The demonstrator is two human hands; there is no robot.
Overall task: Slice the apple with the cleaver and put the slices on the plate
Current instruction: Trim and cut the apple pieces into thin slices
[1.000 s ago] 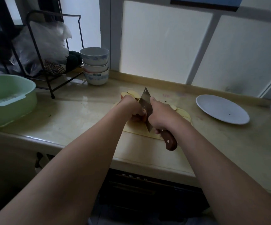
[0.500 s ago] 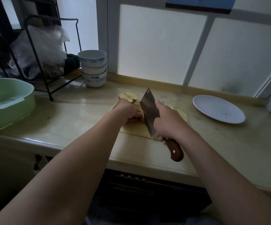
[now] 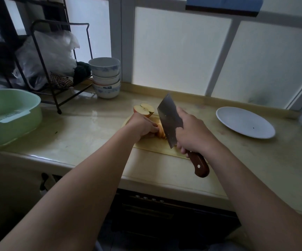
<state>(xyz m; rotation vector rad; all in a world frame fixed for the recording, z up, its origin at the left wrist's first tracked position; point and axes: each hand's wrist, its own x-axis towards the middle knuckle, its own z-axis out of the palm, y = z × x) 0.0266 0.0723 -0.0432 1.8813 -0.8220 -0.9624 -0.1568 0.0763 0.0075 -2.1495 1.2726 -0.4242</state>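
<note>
On the pale cutting board (image 3: pixel 153 147) my left hand (image 3: pixel 143 125) holds an apple piece (image 3: pixel 161 132) with curled fingers; only its cut edge shows beside my fingers. My right hand (image 3: pixel 191 133) grips the cleaver (image 3: pixel 170 120) by its brown wooden handle, the blade standing upright against the right side of that piece. Two cut apple halves (image 3: pixel 143 109) lie face up at the board's far edge. The white plate (image 3: pixel 245 122) sits bare on the counter to the right.
A green basin (image 3: pixel 10 116) stands at the left of the counter. Stacked bowls (image 3: pixel 105 77) and a black wire rack (image 3: pixel 56 69) with plastic bags are at the back left. The counter's front edge (image 3: pixel 164 183) runs below the board.
The cleaver's blade has tilted up and shifted slightly right along the apple piece. More of the two apple halves behind my left hand has come into view.
</note>
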